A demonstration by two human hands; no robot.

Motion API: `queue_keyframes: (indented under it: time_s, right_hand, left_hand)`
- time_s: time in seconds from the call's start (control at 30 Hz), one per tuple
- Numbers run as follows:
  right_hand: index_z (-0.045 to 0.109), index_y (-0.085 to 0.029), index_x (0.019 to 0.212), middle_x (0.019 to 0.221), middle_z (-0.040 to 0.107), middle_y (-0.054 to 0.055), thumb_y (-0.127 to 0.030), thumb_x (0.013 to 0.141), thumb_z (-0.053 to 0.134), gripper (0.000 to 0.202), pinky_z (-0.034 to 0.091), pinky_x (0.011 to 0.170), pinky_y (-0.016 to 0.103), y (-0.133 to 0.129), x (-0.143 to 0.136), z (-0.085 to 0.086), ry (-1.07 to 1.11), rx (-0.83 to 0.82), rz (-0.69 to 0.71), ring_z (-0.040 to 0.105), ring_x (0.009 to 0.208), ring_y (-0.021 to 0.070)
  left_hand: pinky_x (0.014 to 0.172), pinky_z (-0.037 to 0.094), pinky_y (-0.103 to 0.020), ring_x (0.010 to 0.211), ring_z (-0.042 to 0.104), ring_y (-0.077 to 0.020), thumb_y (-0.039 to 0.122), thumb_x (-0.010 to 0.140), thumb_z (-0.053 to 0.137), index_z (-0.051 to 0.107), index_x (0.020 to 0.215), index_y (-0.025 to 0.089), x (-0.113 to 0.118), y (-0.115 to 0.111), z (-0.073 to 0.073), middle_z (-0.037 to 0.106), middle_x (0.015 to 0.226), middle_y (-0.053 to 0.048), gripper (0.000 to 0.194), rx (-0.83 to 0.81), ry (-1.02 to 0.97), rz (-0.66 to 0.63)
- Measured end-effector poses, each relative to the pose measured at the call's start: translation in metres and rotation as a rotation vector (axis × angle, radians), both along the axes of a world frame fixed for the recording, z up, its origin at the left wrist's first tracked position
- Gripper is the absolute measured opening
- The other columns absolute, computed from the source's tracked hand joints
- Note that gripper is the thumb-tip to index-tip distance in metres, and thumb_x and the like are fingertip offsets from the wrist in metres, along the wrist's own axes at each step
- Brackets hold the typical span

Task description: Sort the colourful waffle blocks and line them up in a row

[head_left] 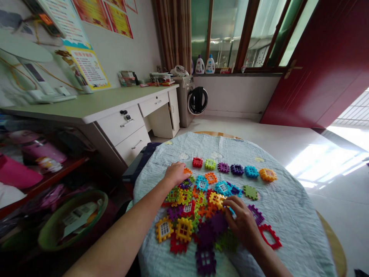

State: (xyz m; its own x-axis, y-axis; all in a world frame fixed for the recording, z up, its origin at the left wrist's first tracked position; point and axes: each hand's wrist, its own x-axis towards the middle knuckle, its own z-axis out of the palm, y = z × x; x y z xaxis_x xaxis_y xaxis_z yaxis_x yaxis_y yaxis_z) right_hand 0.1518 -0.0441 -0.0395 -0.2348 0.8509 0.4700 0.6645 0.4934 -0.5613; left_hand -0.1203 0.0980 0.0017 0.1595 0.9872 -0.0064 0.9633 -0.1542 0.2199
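A loose pile of colourful toothed plastic building blocks lies on the round table's pale blue cloth (291, 215). My left hand (175, 174) is at the pile's far left edge, its fingers closed about an orange building block (187, 171) that shows only in part. Over the pile's right side, my right hand (241, 217) is bent with thumb and fingers apart. Its fingertips touch or nearly touch a yellow window block (216, 199). Some blue shows beneath those fingers. Purple tiles (206, 233) and a red open frame (270, 236) lie near that hand.
Behind the pile runs a row of thick blocks, from a red block (197, 162) to an orange-yellow block (268, 174). A flat green tile (250, 192) lies to the right. A desk (115, 100) stands left, a washing machine (184, 100) beyond, and a green bin (47, 240) low left.
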Motion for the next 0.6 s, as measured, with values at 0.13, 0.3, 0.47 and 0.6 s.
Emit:
queue_keyframes:
  time_s: [0.13,0.3,0.47,0.6]
  right_hand:
    - [0.064,-0.023,0.092,0.093,0.065,0.006,-0.017,0.09,0.049,0.017,0.055,0.074,0.03,0.0,0.003,0.0,-0.007,0.007,-0.015,0.065,0.086,0.0187]
    - [0.064,-0.023,0.093,0.095,0.064,0.007,-0.017,0.092,0.048,0.017,0.054,0.076,0.031,0.002,0.005,0.0,-0.008,0.005,-0.016,0.064,0.088,0.0189]
    - [0.063,-0.023,0.092,0.094,0.063,0.006,-0.015,0.089,0.049,0.016,0.053,0.075,0.03,0.003,0.005,0.001,-0.001,0.006,-0.026,0.063,0.086,0.0183]
    - [0.064,-0.023,0.093,0.093,0.063,0.006,-0.014,0.09,0.048,0.018,0.052,0.075,0.029,0.003,0.006,0.001,0.003,-0.008,-0.028,0.063,0.086,0.0178]
  left_hand:
    - [0.081,0.049,-0.031,0.094,0.066,-0.0246,0.041,0.067,0.071,0.069,0.095,0.023,0.014,0.011,-0.009,0.069,0.103,-0.008,0.032,-0.085,0.073,0.038]
    - [0.085,0.048,-0.036,0.102,0.061,-0.0292,0.038,0.063,0.075,0.066,0.108,0.024,0.011,0.008,-0.007,0.065,0.114,-0.01,0.047,-0.047,0.052,0.053]
    - [0.095,0.044,-0.036,0.103,0.058,-0.0249,0.026,0.08,0.06,0.068,0.102,0.02,0.045,-0.006,-0.001,0.067,0.105,-0.009,0.025,0.186,-0.085,-0.162]
    - [0.093,0.046,-0.038,0.104,0.059,-0.0255,0.026,0.085,0.054,0.07,0.1,0.02,0.092,-0.014,-0.006,0.068,0.103,-0.011,0.022,0.086,0.008,-0.362]
